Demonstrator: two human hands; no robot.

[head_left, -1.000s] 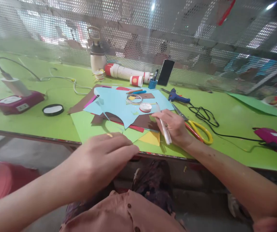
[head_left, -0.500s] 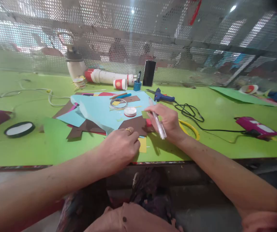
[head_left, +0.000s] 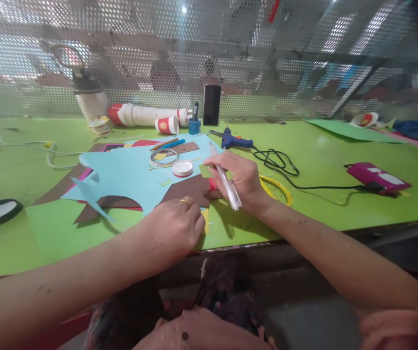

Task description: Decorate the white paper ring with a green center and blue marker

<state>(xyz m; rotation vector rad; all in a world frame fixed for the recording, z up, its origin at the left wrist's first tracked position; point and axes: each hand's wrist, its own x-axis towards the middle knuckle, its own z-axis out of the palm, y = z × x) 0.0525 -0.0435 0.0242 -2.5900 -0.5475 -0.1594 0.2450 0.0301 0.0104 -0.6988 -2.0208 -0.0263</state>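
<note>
Nearest, the back of the left hand is being turned upward at the front of the green surface, its forearm being laid in from the left; its fingers are being curled under, and whether anything is being pinched beneath them cannot be told. Just beside it, a yellow paper slip is being partly covered. To the right, a slender clear plastic pen-like tool is being pinched between the thumb and fingers of the right hand, its pointed end being aimed away from the body and its clear end being tilted back toward the near edge. Control is probably being helped by this light grip toward the point; the tip is best being guided clear of loose paper edges, with the wrist being held low and relaxed. A small olive-green paper piece is being seen at the right fingertips, but whether it is being gripped cannot be told. Beyond, a round white tin with a red rim is being supported by a light-blue paper sheet, and farther back a blue glue gun is being rested.
</note>
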